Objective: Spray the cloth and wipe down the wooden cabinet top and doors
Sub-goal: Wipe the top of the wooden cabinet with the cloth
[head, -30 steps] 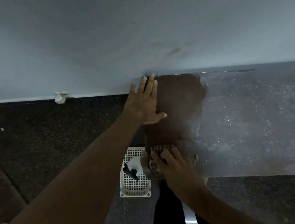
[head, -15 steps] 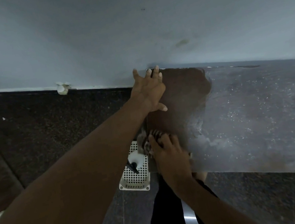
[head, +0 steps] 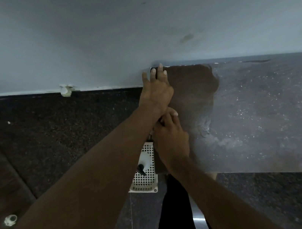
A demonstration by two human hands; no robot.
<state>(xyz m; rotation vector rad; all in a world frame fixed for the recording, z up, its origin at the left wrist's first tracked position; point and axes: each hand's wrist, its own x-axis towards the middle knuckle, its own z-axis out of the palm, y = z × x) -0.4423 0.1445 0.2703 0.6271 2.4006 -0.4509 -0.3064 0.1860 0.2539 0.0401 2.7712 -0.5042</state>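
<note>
Both hands on cabinet top (head: 266, 115), far left end. Left hand (head: 157, 91) flat at back-left corner, fingers straight and released, tips up against wall (head: 131, 27). Right hand (head: 170, 141) just behind, fingertips tucked under left wrist; clenched or only pressing: cannot tell. Cloth (head: 151, 136) mostly hidden under right hand, 1 sliver showing at cabinet edge. Brown patch (head: 191, 87) around hands, rest grey with dust. Spray bottle (head: 145, 160) in white basket (head: 144, 183) on floor (head: 49, 131) below.

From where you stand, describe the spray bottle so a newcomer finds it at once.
Start at the wiped brown left end of the cabinet top. Beside it on the dark floor sits a white perforated basket. The spray bottle is inside: smooth white body, black trigger against the mesh.
</note>
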